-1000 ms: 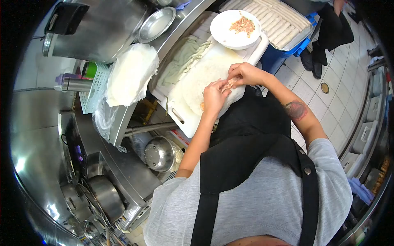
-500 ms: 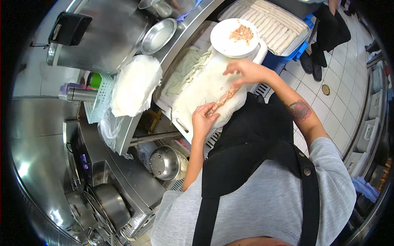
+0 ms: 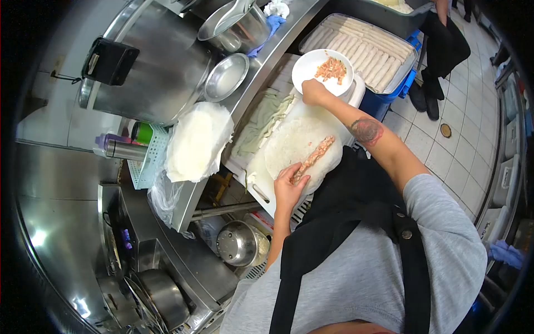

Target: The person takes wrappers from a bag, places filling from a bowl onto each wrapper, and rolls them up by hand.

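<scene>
A strip of minced meat filling [image 3: 316, 155] lies across a thin round wrapper [image 3: 283, 142] on a white cutting board [image 3: 260, 195]. My left hand [image 3: 288, 189] is at the near end of the strip, thumb on one side and fingers on the other, pressing against the meat. Beyond the wrapper, my right hand [image 3: 315, 92] is closed at the rim of a white bowl [image 3: 303, 65], its fingertips hidden from view. More minced meat with green bits [image 3: 332, 69] sits inside the bowl.
A tray of rolled wrappers [image 3: 384, 61] stands behind on a blue bin [image 3: 384, 100]. Stacked wrappers [image 3: 199, 142] rest at the left counter's edge, near a metal bowl [image 3: 227, 77] and large pot [image 3: 161, 61]. A green cloth [image 3: 261, 128] lies beside the board. Another person's legs [image 3: 442, 50] show.
My right hand has left the far end of the meat strip and moved to the bowl's rim. My left hand stays at the near end. The view has shifted slightly.
</scene>
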